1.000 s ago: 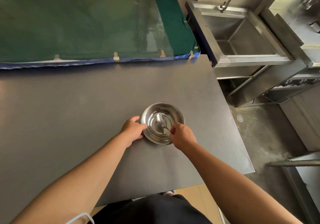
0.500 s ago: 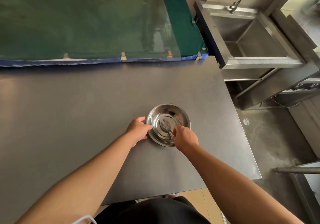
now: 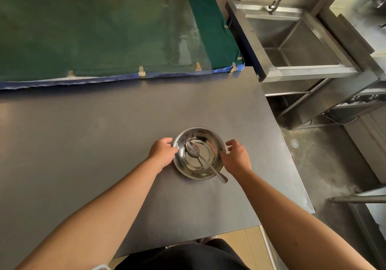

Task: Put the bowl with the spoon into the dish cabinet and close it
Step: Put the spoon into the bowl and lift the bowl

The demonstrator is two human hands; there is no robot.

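A shiny steel bowl stands on the grey table near its right side. A metal spoon lies inside it, its handle sticking out over the near right rim. My left hand holds the bowl's left rim with thumb and fingers. My right hand is at the bowl's right rim, fingers curled around the edge. The dish cabinet is not in view.
A green padded cover with a blue edge lies along the table's far side. To the right stand a steel sink with a tap, steel units, and a wet floor with a drain.
My right hand has let go of the spoon's handle and moved right to the bowl's rim. The spoon now rests in the bowl. My left hand stays at the left rim.
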